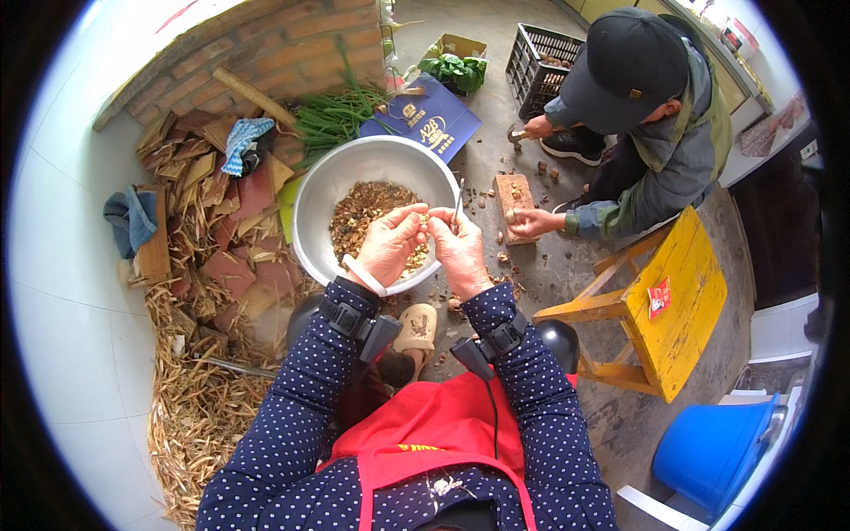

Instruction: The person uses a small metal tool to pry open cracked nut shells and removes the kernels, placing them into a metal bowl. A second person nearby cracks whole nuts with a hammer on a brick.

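A large metal basin (312, 199) holds a heap of shelled walnut pieces (365, 212). Over its near right part, my left hand (388, 242) and my right hand (458, 249) meet at the fingertips. Between the fingers is a small walnut piece (424, 219), pinched by my left hand and touched by my right. A thin metal pick (459, 199) stands up out of my right hand, held against the palm side by the fingers; its lower end is hidden. Pieces of walnut shell (454, 303) lie on the floor just right of the basin.
At the right a co-worker (637, 133) holds a hammer (515, 136) and a walnut on a brick (514, 192). A yellow wooden stool (684, 299), a blue bucket (717, 451) and a black crate (528, 86) stand right. Wood scraps (199, 192) and green onions (332, 123) lie left and behind.
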Demonstrator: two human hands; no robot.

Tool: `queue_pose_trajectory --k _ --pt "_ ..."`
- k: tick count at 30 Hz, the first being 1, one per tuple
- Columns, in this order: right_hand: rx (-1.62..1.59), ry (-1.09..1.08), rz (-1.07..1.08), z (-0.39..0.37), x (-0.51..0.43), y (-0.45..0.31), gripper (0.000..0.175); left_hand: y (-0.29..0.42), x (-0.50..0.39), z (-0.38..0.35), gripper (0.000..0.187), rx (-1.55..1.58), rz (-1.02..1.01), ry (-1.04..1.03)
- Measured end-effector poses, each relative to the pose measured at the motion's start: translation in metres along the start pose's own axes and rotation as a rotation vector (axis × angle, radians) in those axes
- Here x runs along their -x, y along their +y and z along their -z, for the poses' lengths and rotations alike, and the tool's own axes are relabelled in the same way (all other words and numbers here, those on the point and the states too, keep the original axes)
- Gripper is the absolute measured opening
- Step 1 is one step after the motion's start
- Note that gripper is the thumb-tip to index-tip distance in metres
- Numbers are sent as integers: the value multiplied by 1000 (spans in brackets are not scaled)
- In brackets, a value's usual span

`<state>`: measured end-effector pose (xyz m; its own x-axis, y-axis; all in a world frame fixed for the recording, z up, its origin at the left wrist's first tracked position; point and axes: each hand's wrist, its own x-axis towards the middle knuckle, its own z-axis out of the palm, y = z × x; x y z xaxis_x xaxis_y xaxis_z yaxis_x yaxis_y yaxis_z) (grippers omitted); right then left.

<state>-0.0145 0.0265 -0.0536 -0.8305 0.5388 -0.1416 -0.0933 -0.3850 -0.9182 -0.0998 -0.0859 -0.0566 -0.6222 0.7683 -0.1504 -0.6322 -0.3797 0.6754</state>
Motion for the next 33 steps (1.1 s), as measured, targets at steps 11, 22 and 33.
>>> queue_pose_trajectory --k 11,22,33 --pt "-160 -97 -80 11 9 -15 12 -2 -3 -2 23 89 7 -56" --pt "447 -551 -255 60 42 -57 23 13 -5 -1 25 66 -30 29" --pt "380 -33 194 34 38 -36 22 -18 1 -32 29 -21 6 -106"
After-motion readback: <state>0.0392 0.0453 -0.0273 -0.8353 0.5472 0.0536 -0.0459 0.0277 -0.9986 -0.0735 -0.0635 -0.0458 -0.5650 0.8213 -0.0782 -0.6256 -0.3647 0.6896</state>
